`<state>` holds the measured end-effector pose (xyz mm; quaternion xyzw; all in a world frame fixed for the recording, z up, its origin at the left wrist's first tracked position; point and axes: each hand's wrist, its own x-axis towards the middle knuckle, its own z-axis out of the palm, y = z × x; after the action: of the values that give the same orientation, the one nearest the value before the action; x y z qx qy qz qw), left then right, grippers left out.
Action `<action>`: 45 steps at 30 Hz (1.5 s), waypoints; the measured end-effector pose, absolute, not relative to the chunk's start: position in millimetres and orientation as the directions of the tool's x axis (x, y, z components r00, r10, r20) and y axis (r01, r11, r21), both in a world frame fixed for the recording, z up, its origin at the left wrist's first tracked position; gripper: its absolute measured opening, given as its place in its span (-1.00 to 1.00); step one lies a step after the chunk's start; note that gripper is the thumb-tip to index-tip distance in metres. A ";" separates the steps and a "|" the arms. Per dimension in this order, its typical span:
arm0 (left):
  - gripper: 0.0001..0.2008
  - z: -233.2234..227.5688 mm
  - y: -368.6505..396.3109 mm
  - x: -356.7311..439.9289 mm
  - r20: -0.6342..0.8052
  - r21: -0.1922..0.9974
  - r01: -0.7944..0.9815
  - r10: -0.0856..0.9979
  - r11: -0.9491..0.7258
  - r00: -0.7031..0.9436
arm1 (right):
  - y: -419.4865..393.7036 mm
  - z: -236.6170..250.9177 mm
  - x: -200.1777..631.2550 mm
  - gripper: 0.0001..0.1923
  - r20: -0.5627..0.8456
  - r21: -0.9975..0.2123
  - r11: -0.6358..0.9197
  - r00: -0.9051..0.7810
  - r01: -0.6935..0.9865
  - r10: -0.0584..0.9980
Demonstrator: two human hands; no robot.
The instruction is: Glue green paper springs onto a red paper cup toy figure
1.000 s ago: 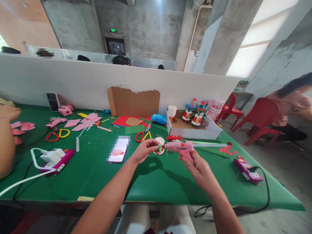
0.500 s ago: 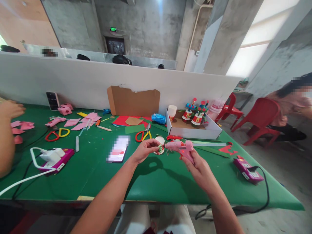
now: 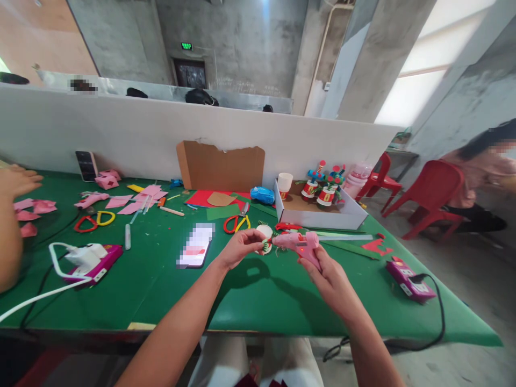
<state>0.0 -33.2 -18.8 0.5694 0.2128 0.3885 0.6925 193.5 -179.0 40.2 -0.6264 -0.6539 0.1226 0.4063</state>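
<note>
My right hand (image 3: pixel 322 267) is wrapped round a pink hot glue gun (image 3: pixel 300 244), its nozzle pointing left. My left hand (image 3: pixel 244 248) pinches a small green-and-white striped piece (image 3: pixel 265 243), perhaps a folded paper spring, right at the nozzle. Whether nozzle and piece touch, I cannot tell. Behind them on the green table stands a white paper cup (image 3: pixel 264 231), partly hidden by my fingers and the striped piece. Red-and-yellow scissors (image 3: pixel 237 221) lie just beyond my left hand.
A white box (image 3: pixel 322 219) holds a cup and decorated cup figures. Left of my hands lies a phone (image 3: pixel 196 246). Purple power strips (image 3: pixel 411 282) sit at both sides, with cables. Another person's arm (image 3: pixel 10 236) reaches in from the left, near pink paper pieces (image 3: pixel 147 196).
Almost nothing differs. Both hands hold nearly the same pose, with the glue gun's nozzle still beside the striped piece. The camera view has shifted very slightly.
</note>
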 end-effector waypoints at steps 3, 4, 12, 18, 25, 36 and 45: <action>-0.64 -20.1 -32.7 0.2 0.137 0.959 -0.279 0.782 0.049 0.608 | -179.2 39.7 194.5 -0.78 0.398 -0.634 0.204 0.088 0.746 0.913; -0.64 -20.1 -32.8 0.3 0.136 0.960 -0.274 0.782 0.047 0.609 | -179.3 39.7 194.7 -0.78 0.404 -0.624 0.209 0.081 0.753 0.911; -0.66 -13.7 -37.2 1.6 0.116 0.976 -0.215 0.773 0.027 0.624 | -180.8 43.8 197.1 -0.71 0.390 -0.538 0.205 0.026 0.818 0.920; -0.66 -13.9 -38.3 2.5 0.111 0.979 -0.203 0.769 0.025 0.630 | -183.2 48.4 196.2 -0.66 0.381 -0.481 0.216 -0.019 0.849 0.924; -0.66 -15.7 -37.3 2.7 0.109 0.980 -0.198 0.770 0.022 0.628 | -184.5 45.8 194.3 -0.64 0.409 -0.449 0.229 -0.029 0.864 0.912; -0.67 -16.0 -34.7 1.1 0.127 0.922 -0.366 0.796 0.125 0.591 | -185.6 56.6 195.6 -0.69 0.277 -0.805 0.146 0.145 0.575 0.950; -0.65 -10.3 -35.9 0.4 0.110 0.882 -0.433 0.813 0.186 0.572 | -178.3 39.9 217.6 -0.48 0.119 -0.953 0.023 0.302 0.303 0.946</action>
<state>0.4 -35.9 -10.3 0.4815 0.1969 0.4184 0.7445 217.6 -178.3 39.9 -0.6242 -0.5001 0.3143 0.5114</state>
